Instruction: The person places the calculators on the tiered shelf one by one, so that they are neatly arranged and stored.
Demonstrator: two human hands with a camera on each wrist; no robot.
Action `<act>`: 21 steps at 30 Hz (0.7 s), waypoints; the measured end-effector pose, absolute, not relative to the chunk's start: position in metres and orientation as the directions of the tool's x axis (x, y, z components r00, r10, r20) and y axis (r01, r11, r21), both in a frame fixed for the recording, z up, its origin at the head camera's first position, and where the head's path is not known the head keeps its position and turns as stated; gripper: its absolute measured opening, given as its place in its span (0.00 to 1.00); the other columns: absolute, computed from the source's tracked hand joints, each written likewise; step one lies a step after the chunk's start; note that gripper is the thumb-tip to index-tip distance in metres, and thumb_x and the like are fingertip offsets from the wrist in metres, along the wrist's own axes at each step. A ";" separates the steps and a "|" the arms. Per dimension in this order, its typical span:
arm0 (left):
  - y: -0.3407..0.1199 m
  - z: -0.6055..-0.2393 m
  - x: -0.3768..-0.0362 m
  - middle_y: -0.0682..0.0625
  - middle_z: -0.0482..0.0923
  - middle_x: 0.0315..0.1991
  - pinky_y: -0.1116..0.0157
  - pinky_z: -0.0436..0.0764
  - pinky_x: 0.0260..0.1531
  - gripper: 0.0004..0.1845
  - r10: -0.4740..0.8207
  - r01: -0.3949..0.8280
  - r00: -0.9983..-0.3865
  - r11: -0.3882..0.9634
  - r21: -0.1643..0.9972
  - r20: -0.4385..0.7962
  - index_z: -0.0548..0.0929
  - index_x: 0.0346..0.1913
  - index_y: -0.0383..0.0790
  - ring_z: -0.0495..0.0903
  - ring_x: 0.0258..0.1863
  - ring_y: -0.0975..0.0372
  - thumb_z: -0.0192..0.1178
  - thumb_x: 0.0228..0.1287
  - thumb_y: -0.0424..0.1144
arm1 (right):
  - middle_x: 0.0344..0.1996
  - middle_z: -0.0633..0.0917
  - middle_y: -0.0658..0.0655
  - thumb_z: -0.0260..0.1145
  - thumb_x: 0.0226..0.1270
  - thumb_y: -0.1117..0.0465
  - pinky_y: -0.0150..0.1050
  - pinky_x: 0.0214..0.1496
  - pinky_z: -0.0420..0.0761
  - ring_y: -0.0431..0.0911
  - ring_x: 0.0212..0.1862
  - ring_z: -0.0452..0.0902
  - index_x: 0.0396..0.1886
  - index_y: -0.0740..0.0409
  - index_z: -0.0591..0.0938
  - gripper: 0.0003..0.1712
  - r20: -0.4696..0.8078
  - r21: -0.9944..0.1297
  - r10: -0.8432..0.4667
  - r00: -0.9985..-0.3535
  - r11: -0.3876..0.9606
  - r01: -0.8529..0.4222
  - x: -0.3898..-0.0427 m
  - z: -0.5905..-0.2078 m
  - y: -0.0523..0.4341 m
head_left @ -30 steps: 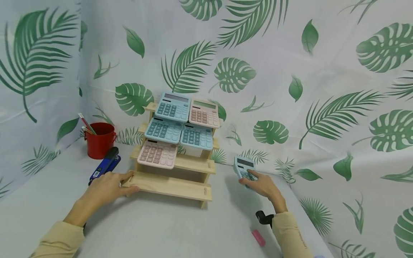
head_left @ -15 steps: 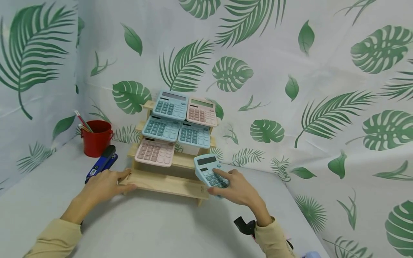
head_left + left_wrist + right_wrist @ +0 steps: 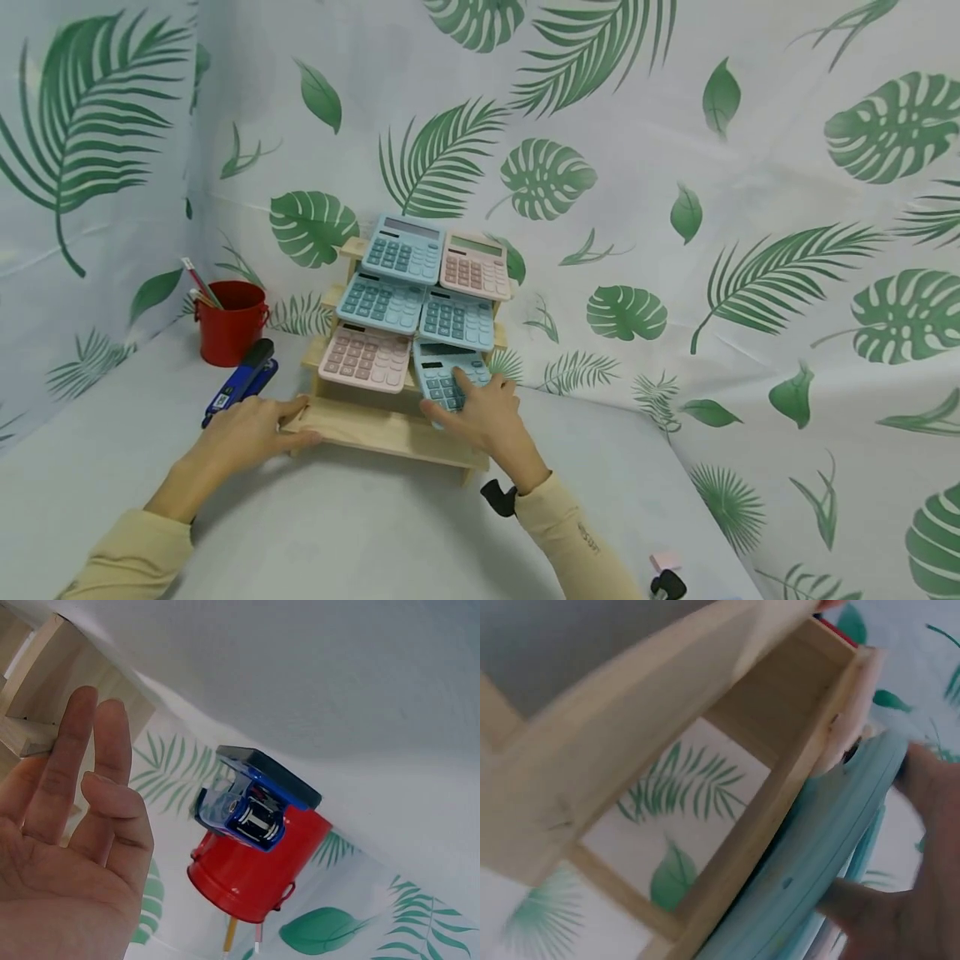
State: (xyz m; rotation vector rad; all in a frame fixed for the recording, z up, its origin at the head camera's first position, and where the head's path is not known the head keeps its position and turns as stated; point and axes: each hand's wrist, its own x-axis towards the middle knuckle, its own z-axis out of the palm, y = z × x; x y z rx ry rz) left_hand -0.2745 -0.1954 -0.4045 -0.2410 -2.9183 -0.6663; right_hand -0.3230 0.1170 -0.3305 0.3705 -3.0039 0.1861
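Light-blue plastic calculator (image 3: 447, 379), gripped by right hand (image 3: 483, 417), now brought from table onto stepped wooden rack (image 3: 390, 429); left hand (image 3: 251, 429) open, steadying rack w/ fingers

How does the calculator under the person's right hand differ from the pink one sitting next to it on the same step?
The held calculator is blue; the pink calculator beside it is pink. The right hand covers part of the blue one's keys, while the pink one lies untouched with all keys showing. The blue one's lower edge hangs past the step of the wooden rack; the pink one sits settled. Both slope the same way and look alike in shape.
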 end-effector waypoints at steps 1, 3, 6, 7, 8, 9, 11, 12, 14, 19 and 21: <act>-0.195 -0.405 -0.274 0.36 0.85 0.38 0.61 0.65 0.19 0.47 0.126 0.187 -0.978 0.888 0.419 0.168 0.77 0.68 0.39 0.74 0.27 0.58 0.63 0.55 0.71 | 0.65 0.65 0.83 0.51 0.62 0.20 0.66 0.59 0.71 0.74 0.66 0.62 0.78 0.42 0.65 0.51 0.119 -0.088 -0.208 -0.971 0.972 -0.219 -0.324 -0.331 0.111; -0.194 -0.405 -0.275 0.31 0.84 0.52 0.61 0.68 0.20 0.47 0.134 0.197 -0.976 0.885 0.422 0.174 0.77 0.67 0.39 0.78 0.31 0.56 0.63 0.55 0.71 | 0.64 0.66 0.84 0.45 0.63 0.17 0.64 0.59 0.72 0.74 0.65 0.64 0.79 0.44 0.63 0.53 0.116 -0.040 -0.168 -0.979 0.984 -0.173 -0.326 -0.332 0.102; -0.192 -0.406 -0.275 0.31 0.83 0.53 0.61 0.68 0.21 0.46 0.148 0.213 -0.972 0.879 0.426 0.183 0.78 0.67 0.38 0.78 0.33 0.56 0.64 0.55 0.71 | 0.63 0.67 0.85 0.39 0.65 0.17 0.61 0.59 0.73 0.73 0.63 0.65 0.79 0.47 0.62 0.54 0.121 0.003 -0.118 -0.986 0.993 -0.119 -0.327 -0.332 0.091; -0.191 -0.406 -0.275 0.32 0.84 0.50 0.61 0.67 0.20 0.46 0.150 0.218 -0.971 0.878 0.427 0.186 0.78 0.66 0.38 0.77 0.32 0.57 0.64 0.55 0.70 | 0.63 0.67 0.85 0.38 0.66 0.18 0.61 0.60 0.73 0.73 0.63 0.66 0.79 0.48 0.63 0.54 0.127 0.009 -0.105 -0.986 0.995 -0.104 -0.328 -0.333 0.089; -0.191 -0.407 -0.276 0.33 0.85 0.46 0.62 0.65 0.20 0.45 0.151 0.220 -0.971 0.875 0.432 0.187 0.78 0.66 0.38 0.74 0.29 0.58 0.65 0.55 0.70 | 0.64 0.67 0.85 0.37 0.67 0.19 0.61 0.61 0.72 0.74 0.63 0.66 0.79 0.48 0.63 0.53 0.133 0.010 -0.091 -0.987 0.996 -0.090 -0.329 -0.333 0.087; -0.190 -0.407 -0.276 0.35 0.86 0.42 0.62 0.63 0.19 0.45 0.150 0.219 -0.971 0.872 0.438 0.185 0.78 0.67 0.38 0.71 0.27 0.59 0.65 0.55 0.69 | 0.64 0.68 0.85 0.37 0.68 0.20 0.60 0.61 0.72 0.74 0.63 0.66 0.78 0.49 0.63 0.52 0.141 0.007 -0.079 -0.987 0.997 -0.079 -0.330 -0.333 0.086; -0.188 -0.408 -0.276 0.38 0.86 0.39 0.62 0.62 0.18 0.45 0.144 0.213 -0.972 0.871 0.443 0.186 0.78 0.67 0.39 0.70 0.26 0.59 0.66 0.55 0.69 | 0.63 0.68 0.84 0.37 0.69 0.21 0.59 0.60 0.72 0.73 0.62 0.67 0.78 0.49 0.64 0.51 0.150 0.005 -0.065 -0.987 0.998 -0.065 -0.333 -0.333 0.084; -0.188 -0.408 -0.276 0.38 0.86 0.40 0.62 0.62 0.18 0.45 0.141 0.212 -0.972 0.872 0.441 0.188 0.78 0.67 0.39 0.70 0.26 0.60 0.66 0.55 0.69 | 0.63 0.69 0.84 0.36 0.70 0.21 0.59 0.60 0.72 0.73 0.61 0.68 0.78 0.49 0.64 0.50 0.154 0.010 -0.065 -0.986 0.998 -0.064 -0.333 -0.332 0.083; -0.188 -0.408 -0.275 0.41 0.84 0.33 0.62 0.62 0.18 0.45 0.134 0.203 -0.974 0.873 0.443 0.182 0.77 0.67 0.39 0.69 0.25 0.60 0.65 0.55 0.69 | 0.62 0.70 0.84 0.36 0.70 0.22 0.58 0.58 0.73 0.72 0.59 0.69 0.78 0.50 0.64 0.50 0.157 0.023 -0.072 -0.985 0.997 -0.069 -0.335 -0.331 0.082; -0.190 -0.406 -0.275 0.51 0.73 0.20 0.63 0.60 0.18 0.46 0.126 0.192 -0.977 0.870 0.455 0.171 0.76 0.68 0.40 0.65 0.21 0.60 0.64 0.55 0.70 | 0.63 0.73 0.82 0.33 0.72 0.24 0.58 0.62 0.71 0.72 0.62 0.71 0.77 0.58 0.64 0.52 0.135 0.071 -0.120 -0.984 0.991 -0.111 -0.338 -0.326 0.084; -0.190 -0.406 -0.276 0.52 0.70 0.18 0.63 0.60 0.17 0.46 0.126 0.193 -0.977 0.868 0.457 0.173 0.76 0.68 0.40 0.62 0.20 0.61 0.64 0.56 0.70 | 0.63 0.74 0.80 0.34 0.74 0.25 0.59 0.67 0.68 0.71 0.65 0.72 0.76 0.62 0.64 0.52 0.135 0.050 -0.145 -0.980 0.989 -0.139 -0.337 -0.323 0.087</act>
